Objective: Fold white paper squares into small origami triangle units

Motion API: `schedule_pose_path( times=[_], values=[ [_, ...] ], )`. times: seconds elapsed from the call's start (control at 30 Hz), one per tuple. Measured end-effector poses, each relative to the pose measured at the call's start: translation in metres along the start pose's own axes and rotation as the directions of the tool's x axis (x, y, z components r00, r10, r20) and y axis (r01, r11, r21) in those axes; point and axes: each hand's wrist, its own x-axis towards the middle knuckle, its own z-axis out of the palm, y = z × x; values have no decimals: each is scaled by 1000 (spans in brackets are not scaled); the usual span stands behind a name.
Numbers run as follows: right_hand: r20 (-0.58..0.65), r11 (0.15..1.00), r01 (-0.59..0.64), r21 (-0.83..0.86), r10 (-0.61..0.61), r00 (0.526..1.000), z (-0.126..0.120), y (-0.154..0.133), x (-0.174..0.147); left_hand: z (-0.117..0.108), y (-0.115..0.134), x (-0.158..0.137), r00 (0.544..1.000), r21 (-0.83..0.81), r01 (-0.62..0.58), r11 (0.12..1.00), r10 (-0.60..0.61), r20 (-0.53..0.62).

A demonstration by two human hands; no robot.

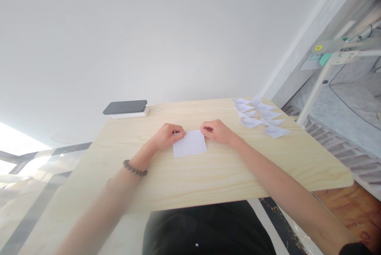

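A small white rectangular sheet of paper (190, 144) is held at its two far corners over the middle of the table. My left hand (169, 135) pinches the far left corner between thumb and fingers. At the far right corner, my right hand (218, 131) does the same. The paper's near edge faces me and looks flat. Whether it is a single layer or folded, I cannot tell. Several folded white paper boats (250, 122) stand in loose rows to the right of my right hand, near the table's back right corner.
On the light wooden table (178, 183), a dark-screened phone (126, 106) rests on a white block (131, 115) with a white cable, at the back left. A pale wall (178, 37) rises behind. A white metal frame (318, 84) stands beyond the right edge.
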Motion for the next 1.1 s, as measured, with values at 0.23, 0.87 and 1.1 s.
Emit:
schedule_pose_path(
  times=[0.23,0.87,1.1],
  values=[
    [-1,990,-90,111,91,996,-4,6,-2,-2,-5,-2,999,-1,28,1000,-28,-26],
    [-241,993,-86,-85,63,968,22,4,3,3,-9,-1,989,300,-136,944,150,-22],
    [-21,944,239,-227,-250,968,11,4,-1,6,-14,0,991,427,-83,900,118,-56]
  ],
)
